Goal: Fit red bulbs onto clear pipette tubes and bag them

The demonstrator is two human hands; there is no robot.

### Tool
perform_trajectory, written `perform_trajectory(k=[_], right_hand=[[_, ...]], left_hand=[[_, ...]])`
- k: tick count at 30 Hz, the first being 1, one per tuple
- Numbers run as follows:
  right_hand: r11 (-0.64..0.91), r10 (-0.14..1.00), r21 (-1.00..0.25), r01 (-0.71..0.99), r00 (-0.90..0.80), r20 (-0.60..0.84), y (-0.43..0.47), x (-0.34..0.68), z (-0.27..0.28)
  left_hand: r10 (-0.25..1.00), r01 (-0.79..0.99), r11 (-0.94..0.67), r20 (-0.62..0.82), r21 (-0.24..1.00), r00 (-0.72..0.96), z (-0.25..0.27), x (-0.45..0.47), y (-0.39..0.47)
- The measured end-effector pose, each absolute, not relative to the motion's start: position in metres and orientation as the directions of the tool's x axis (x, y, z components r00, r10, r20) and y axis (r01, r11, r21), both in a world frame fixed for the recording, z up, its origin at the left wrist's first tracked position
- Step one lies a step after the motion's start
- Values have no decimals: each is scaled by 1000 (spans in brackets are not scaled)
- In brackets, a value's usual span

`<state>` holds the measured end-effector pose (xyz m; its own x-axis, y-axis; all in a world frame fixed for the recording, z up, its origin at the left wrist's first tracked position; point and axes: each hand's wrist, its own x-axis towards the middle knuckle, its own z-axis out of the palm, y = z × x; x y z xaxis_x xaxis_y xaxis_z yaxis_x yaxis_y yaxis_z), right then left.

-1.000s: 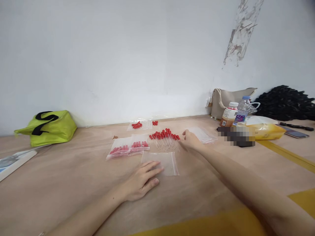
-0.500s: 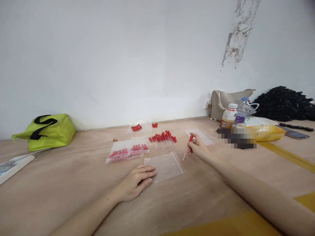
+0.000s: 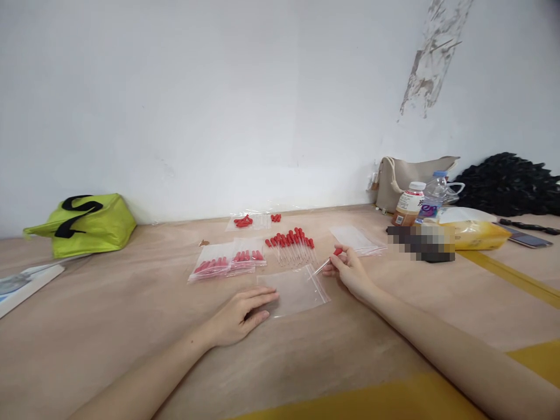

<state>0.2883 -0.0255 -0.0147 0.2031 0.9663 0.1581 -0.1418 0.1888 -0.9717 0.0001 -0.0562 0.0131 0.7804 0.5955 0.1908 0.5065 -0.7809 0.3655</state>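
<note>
My right hand [image 3: 351,270] pinches a glass dropper with a red bulb [image 3: 331,258], its thin tip pointing left at the open end of an empty clear zip bag [image 3: 294,289]. My left hand [image 3: 238,315] lies flat on the table, fingertips pressing the bag's left edge. A row of loose red-bulb droppers [image 3: 291,244] lies just beyond the bag. To the left of that row lie filled zip bags of droppers [image 3: 227,261]. A stack of empty clear bags [image 3: 356,239] sits behind my right hand.
A lime-green bag [image 3: 83,224] stands at the far left by the wall, with a white book [image 3: 24,281] near it. At the right are a beige bag [image 3: 405,178], two bottles [image 3: 417,204], a yellow packet [image 3: 475,232], a phone [image 3: 525,238] and a black bundle [image 3: 510,184]. More red parts [image 3: 251,220] lie by the wall.
My right hand reached to the dropper row, picked one dropper up and brought it back to the mouth of the empty bag. My left hand stayed on the bag.
</note>
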Motion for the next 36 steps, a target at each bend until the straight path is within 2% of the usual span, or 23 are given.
perform_trajectory(k=[3,6,10,19,25,30,36], right_hand=[[128,989,-984,-124,-51,135,-31,296,-13],[154,947,-988,26,-289,140,-32,310,-9],[227,914,-953,201,-382,137,-32,318,-6],[350,899,-851,391,-397,187,-34,305,-2],[412,854,-840,352,-471,222,-35,304,-2],[374,813,-888,268,-555,176,-38,291,-2],[226,924,-939,259,-361,123,-37,282,-9]], left_hand=[[617,526,-762,180,378,766,14,-1,-57],[617,523,-759,171,388,768,14,-1,-57],[612,513,-760,176,398,771,15,-1,-56],[567,486,-790,142,374,812,15,0,-56],[500,439,-839,138,320,855,17,2,-53],[487,434,-846,120,309,865,19,2,-53],[498,444,-845,137,297,856,19,2,-54]])
